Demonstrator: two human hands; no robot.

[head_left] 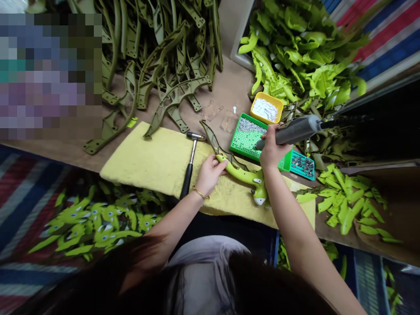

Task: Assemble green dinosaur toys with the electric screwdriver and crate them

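My left hand (pixel 210 174) is closed on one end of a lime-green, curved plastic toy piece (pixel 241 174) with a pale-tipped head at its other end. A dark olive curved part (pixel 211 136) shows behind the piece; whether the two are joined I cannot tell. In my right hand (pixel 274 151) is a grey electric screwdriver (pixel 297 130), its cable running off to the right. The screwdriver's tip points into a green perforated tray (pixel 236 142) that holds many small screws. A hammer (pixel 190 164) with a black handle lies left of my left hand on the yellow pad (pixel 144 162).
Olive plastic frames (pixel 160 57) are heaped at the back left. Lime-green shells (pixel 302 52) fill the back right. A yellow tub (pixel 267 95) of small white pieces and a teal tray (pixel 302 165) of metal parts flank the green tray. More green pieces (pixel 349 197) lie to the right.
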